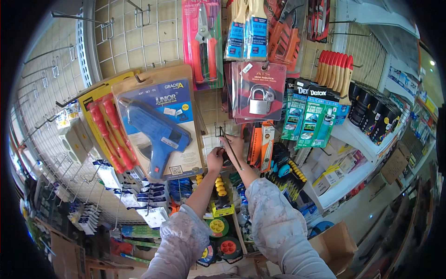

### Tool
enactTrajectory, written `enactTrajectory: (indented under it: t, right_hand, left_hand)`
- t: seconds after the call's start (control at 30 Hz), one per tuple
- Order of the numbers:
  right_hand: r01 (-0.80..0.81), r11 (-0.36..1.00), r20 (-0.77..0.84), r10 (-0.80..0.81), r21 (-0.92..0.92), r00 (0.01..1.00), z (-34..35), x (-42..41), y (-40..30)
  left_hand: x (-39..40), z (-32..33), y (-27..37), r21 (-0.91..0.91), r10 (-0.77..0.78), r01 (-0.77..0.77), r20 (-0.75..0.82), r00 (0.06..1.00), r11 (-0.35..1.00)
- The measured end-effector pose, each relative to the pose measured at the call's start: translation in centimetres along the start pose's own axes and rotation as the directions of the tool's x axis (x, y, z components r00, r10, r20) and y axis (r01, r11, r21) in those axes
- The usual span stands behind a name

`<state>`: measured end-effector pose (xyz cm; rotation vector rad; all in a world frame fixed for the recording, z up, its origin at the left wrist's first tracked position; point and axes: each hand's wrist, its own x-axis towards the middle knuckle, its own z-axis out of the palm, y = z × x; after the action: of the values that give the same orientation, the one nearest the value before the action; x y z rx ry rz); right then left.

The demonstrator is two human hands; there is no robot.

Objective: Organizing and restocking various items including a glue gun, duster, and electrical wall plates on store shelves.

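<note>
A bare metal display hook (232, 150) juts from the wire grid panel, in front of my right hand (234, 142). My right fingers reach to the hook's base at the grid. Just left and lower, my left hand (215, 159) has its fingers curled close to the panel; something small and dark shows beside it, too hidden to name. Whether either hand grips anything is unclear. Above the hands hangs a carded iron padlock (260, 101). A blue glue gun in a blister pack (156, 136) hangs to the left, and boxed orange cutter blades (266, 146) hang to the right.
Pruning shears (205, 45), paintbrushes (256, 35) and silicone sealant cards (315, 115) hang around the upper panel. Other bare hooks (80, 16) stick out at upper left. Cable reels (228, 247) lie below my arms. An open cardboard box (336, 247) stands at lower right.
</note>
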<state>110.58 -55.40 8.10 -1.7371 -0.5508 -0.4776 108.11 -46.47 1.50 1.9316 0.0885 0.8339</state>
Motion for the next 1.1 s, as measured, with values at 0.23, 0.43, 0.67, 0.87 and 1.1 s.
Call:
enactTrajectory:
  t: [0.23, 0.43, 0.67, 0.87, 1.1]
  right_hand:
    - [0.066, 0.993, -0.017, -0.068, -0.101, 0.998, -1.7, -3.1, -1.1]
    - [-0.004, 0.998, 0.016, 0.005, -0.061, 1.0, -5.7, -9.4, -6.4]
    - [-0.214, 0.972, 0.366, 0.166, 0.096, 0.916, -11.6, -20.0, -12.4]
    - [-0.39, 0.899, 0.582, 0.212, 0.2, 0.785, -13.4, -29.3, -14.1]
    - [-0.582, 0.736, 0.629, 0.278, 0.347, 0.726, -11.7, -37.1, -16.5]
  left_hand:
    - [-0.3, -0.4, -0.9, 0.017, 0.058, -0.058, -0.035, 0.998, 0.998]
    - [-4.7, -4.2, 2.1, -0.09, -0.059, 0.058, -0.013, 0.998, 0.994]
    - [-19.7, -13.0, 6.9, -0.236, -0.024, 0.052, 0.118, 0.993, 0.97]
    - [-36.6, -20.4, 7.3, -0.274, -0.349, 0.424, 0.282, 0.894, 0.863]
    - [-45.2, -28.4, 7.0, -0.244, -0.6, 0.606, 0.106, 0.793, 0.757]
